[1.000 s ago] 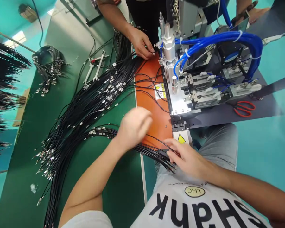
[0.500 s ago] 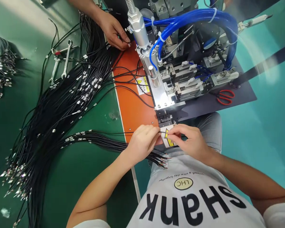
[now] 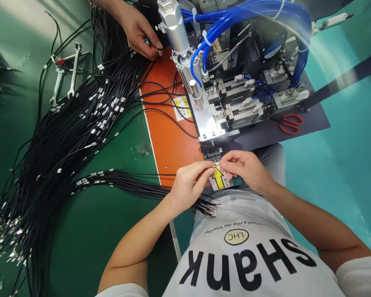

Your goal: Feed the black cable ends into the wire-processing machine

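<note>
My left hand (image 3: 190,183) and my right hand (image 3: 245,167) meet fingertip to fingertip just below the black slot of the crimping machine (image 3: 216,111). Both are closed in a pinch on the end of a thin black wire (image 3: 148,174), which runs off to the left over the orange plate (image 3: 167,136). A yellow arrow label (image 3: 219,178) sits right under the fingertips. A small bundle of black wires (image 3: 126,187) lies under my left wrist, its stripped ends at the table's front edge.
A big heap of black wires with metal terminals (image 3: 68,136) covers the green table (image 3: 105,231). Another person's hand (image 3: 139,31) works at the machine's far side. Wrenches (image 3: 64,74) lie at the far left, red scissors (image 3: 289,123) on the right, blue hoses (image 3: 235,18) above.
My left hand came in from the wire heap and my right hand rose from the bundle; both now pinch one wire end below the machine. The view shifted left and forward.
</note>
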Tool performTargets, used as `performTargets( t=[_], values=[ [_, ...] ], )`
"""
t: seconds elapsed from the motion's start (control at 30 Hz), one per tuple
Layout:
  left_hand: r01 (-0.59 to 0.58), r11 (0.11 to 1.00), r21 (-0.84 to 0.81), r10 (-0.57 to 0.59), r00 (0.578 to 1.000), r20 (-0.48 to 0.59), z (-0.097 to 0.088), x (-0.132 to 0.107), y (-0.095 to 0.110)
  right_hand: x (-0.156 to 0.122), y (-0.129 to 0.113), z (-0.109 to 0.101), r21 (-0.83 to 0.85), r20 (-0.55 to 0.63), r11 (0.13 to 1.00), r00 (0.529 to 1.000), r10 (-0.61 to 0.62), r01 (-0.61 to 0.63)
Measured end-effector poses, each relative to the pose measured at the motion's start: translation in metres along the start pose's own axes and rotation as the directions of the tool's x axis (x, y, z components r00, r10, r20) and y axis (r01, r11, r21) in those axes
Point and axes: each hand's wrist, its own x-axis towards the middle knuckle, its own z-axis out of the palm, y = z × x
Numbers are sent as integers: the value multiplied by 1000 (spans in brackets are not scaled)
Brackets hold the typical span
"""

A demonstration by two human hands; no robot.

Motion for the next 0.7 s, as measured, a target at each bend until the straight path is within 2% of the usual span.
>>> performTargets(
  t=[0.1, 0.17, 0.23, 0.27, 0.33, 0.37, 0.43, 0.53, 0.57, 0.63, 0.7],
  values=[
    [14, 1000, -1, -14, 1000, -7, 1, -2, 1, -1, 1, 8, -123, -39, 992, 998, -43, 38],
    [46, 999, 2, -46, 999, -19, 3, -4, 1, -5, 6, 15, -329, -127, 931, 969, -211, 160],
    [98, 995, -9, -98, 994, -41, 6, -5, 0, -9, 13, 20, -557, -144, 772, 879, -455, 308],
    [125, 992, -30, -126, 991, -53, 8, -6, -1, -10, 17, 22, -636, -106, 678, 829, -550, 368],
    [171, 981, -94, -178, 982, -71, 10, -6, -2, -12, 24, 24, -694, 20, 551, 777, -629, 464],
    [188, 974, -128, -198, 977, -79, 11, -6, -2, -12, 26, 23, -687, 60, 538, 776, -628, 489],
    [203, 964, -173, -221, 971, -94, 10, -6, -1, -10, 24, 21, -645, 23, 614, 815, -580, 455],
    [177, 969, -171, -197, 975, -106, 8, -6, 2, -5, 13, 14, -475, -148, 828, 900, -411, 300],
    [166, 972, -167, -185, 977, -103, 7, -6, 2, -3, 8, 12, -406, -151, 878, 929, -339, 254],
    [160, 970, -181, -178, 980, -87, 5, -7, 3, 2, 2, 9, -301, -75, 934, 972, -224, 192],
    [191, 952, -239, -211, 976, -61, 4, -7, 2, 6, -1, 9, -269, -17, 949, 985, -173, 162]
  ],
)
